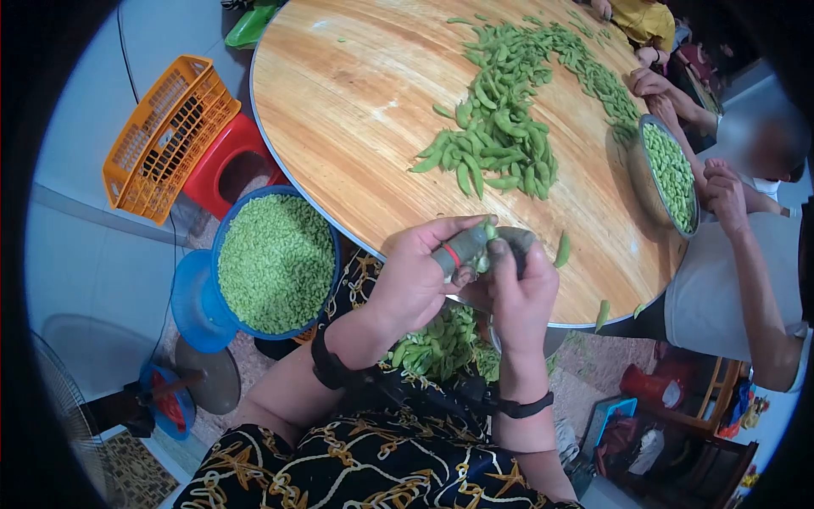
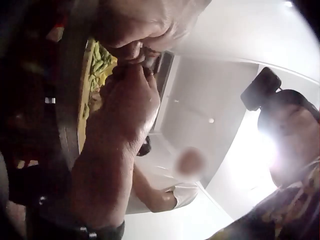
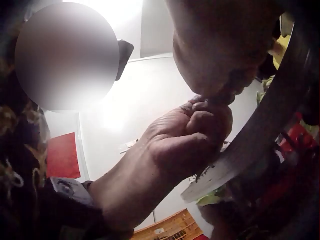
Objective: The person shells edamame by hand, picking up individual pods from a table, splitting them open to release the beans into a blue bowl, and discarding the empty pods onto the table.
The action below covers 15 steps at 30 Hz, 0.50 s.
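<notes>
In the head view my left hand [image 1: 405, 276] and right hand [image 1: 526, 301] meet over the near edge of the table. Between their fingertips they pinch a green soybean pod [image 1: 483, 257], mostly hidden by the fingers. Dark covers wrap some fingers, and a red band [image 1: 450, 253] circles one on the left hand. Below the hands more pods [image 1: 437, 343] lie near the lap. Both wrist views show the two hands close together, with the pod hidden there.
Soybean pods [image 1: 509, 140] lie heaped across the round wooden table [image 1: 356, 110]. To the left stands a blue basin [image 1: 337, 254] of shelled beans, near a red stool [image 1: 208, 174] and an orange basket [image 1: 157, 157]. Another person sits at right beside a metal bowl [image 1: 646, 191] of beans.
</notes>
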Each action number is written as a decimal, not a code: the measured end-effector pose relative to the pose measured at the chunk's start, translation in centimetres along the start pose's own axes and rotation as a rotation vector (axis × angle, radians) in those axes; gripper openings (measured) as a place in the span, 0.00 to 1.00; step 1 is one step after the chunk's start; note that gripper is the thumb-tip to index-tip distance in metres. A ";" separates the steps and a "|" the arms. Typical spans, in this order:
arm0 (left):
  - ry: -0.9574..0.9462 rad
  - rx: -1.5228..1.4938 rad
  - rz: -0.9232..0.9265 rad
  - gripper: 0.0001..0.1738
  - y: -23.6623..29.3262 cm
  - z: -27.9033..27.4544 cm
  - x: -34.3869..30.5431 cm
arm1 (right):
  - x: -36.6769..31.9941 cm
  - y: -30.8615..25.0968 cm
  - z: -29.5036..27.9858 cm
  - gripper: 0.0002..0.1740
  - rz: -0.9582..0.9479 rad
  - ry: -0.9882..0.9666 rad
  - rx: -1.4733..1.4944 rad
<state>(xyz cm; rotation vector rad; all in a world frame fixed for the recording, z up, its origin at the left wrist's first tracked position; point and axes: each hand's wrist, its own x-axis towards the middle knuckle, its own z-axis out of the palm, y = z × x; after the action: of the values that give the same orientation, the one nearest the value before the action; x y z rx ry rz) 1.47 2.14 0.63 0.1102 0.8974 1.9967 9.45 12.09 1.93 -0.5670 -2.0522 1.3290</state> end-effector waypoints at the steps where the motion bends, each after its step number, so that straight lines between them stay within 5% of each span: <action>1: -0.006 -0.074 -0.030 0.17 0.1 -0.1 0.1 | 0.1 -0.1 -0.2 0.05 0.361 -0.071 0.383; 5: -0.074 0.064 0.085 0.15 0.4 0.2 0.0 | 0.2 0.2 -0.5 0.06 0.357 -0.111 0.438; 7: 0.052 0.648 0.614 0.14 0.1 0.7 0.2 | 0.2 -0.2 -0.9 0.06 0.362 -0.117 0.400; 8: 0.052 0.646 0.615 0.14 0.3 0.4 0.4 | 0.3 -0.4 -1.1 0.05 0.364 -0.126 0.364; 10: -0.083 1.138 0.880 0.13 0.9 -0.4 0.6 | 0.2 -0.1 -1.1 0.05 0.297 -0.098 0.279; 15: -0.146 1.199 0.784 0.13 1.6 -0.8 1.2 | 0.4 0.1 -1.9 0.05 0.180 -0.115 0.085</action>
<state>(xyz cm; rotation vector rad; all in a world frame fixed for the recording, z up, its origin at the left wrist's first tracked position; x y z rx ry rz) -0.67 2.08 0.76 1.4271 2.0431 1.7342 10.46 13.64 2.53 -0.6639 -2.0636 1.5785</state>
